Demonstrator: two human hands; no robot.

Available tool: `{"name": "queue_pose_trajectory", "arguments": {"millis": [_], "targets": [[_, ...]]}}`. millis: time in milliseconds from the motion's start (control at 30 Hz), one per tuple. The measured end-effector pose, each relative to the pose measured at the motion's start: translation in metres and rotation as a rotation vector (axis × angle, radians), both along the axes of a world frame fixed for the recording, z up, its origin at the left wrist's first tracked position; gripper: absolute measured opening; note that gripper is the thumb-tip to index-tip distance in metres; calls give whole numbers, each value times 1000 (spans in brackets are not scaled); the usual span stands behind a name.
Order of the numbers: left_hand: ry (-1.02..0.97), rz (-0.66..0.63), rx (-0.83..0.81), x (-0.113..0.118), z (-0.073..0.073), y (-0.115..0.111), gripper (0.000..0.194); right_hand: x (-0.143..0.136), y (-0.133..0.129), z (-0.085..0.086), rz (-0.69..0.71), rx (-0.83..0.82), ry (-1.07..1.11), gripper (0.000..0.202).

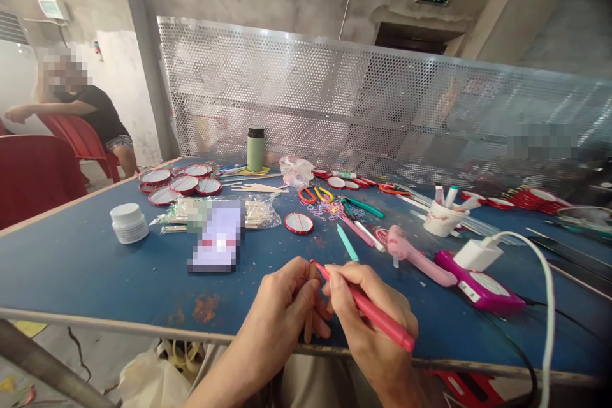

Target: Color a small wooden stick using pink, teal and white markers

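My left hand [287,303] pinches a narrow wooden craft stick [308,319], held nearly upright over the table's front edge. In my right hand [375,322] is a red marker pen [382,320], gripped like a writing tool. Its tip meets the upper end of the stick, close to my left fingertips. Just beyond my hands lie a teal marker [347,243] and a small round red-rimmed disc [299,223]. My fingers hide part of the stick.
On the blue table [95,274] are a white jar [129,224], a pixelated phone [217,236], a pink glue gun [418,256], a magenta power strip [480,284] with a white charger cable, a paper cup [442,218] of pens, and a green bottle [255,150]. A person [95,108] sits left.
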State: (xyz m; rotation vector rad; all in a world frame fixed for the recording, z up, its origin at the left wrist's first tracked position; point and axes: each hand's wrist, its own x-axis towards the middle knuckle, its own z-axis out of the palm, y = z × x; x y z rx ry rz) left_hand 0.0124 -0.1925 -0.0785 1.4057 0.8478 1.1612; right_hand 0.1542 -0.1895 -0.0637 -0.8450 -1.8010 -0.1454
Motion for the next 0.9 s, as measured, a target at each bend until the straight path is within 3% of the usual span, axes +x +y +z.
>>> {"name": "queue_pose_trajectory", "arguments": {"millis": [900], "targets": [[16, 7, 13, 1, 0, 1, 21, 0, 0, 1, 34, 7, 6, 13]]}}
